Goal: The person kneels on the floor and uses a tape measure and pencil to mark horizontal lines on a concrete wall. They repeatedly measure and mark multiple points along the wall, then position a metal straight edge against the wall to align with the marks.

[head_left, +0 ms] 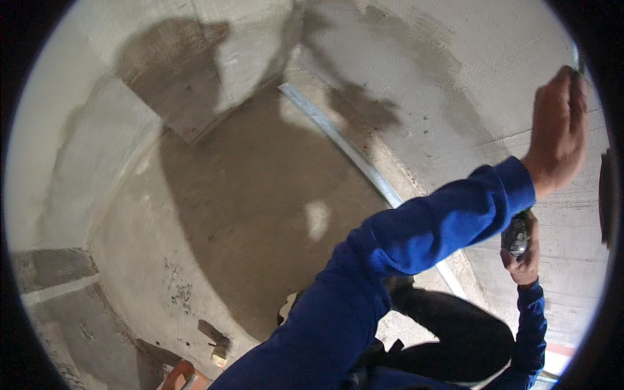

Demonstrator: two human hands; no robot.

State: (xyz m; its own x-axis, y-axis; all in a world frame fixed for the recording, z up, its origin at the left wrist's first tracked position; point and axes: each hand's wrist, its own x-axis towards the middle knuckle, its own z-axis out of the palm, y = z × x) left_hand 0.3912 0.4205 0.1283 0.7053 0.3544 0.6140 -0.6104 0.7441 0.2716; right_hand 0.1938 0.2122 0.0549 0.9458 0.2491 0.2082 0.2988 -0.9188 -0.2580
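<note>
My left arm, in a blue sleeve, reaches across to the far right. My left hand [560, 133] is closed, its fingers pressed together close to the right wall. A thin shiny strip [576, 56] shows just above those fingertips; whether they grip it is hard to see. Below the left cuff, my right hand [525, 257] is wrapped round a dark, rounded tool [517, 235] with a glossy face. The left sleeve hides part of that tool, and its exact kind does not show.
A long metal profile [341, 143] lies on the floor beside the right wall [416, 84], partly covered by my sleeve. My bent knee [455, 331] is below it. Lower left are a small yellowish block [220, 355] and an orange object [183, 376]. A large shadow falls over floor and walls.
</note>
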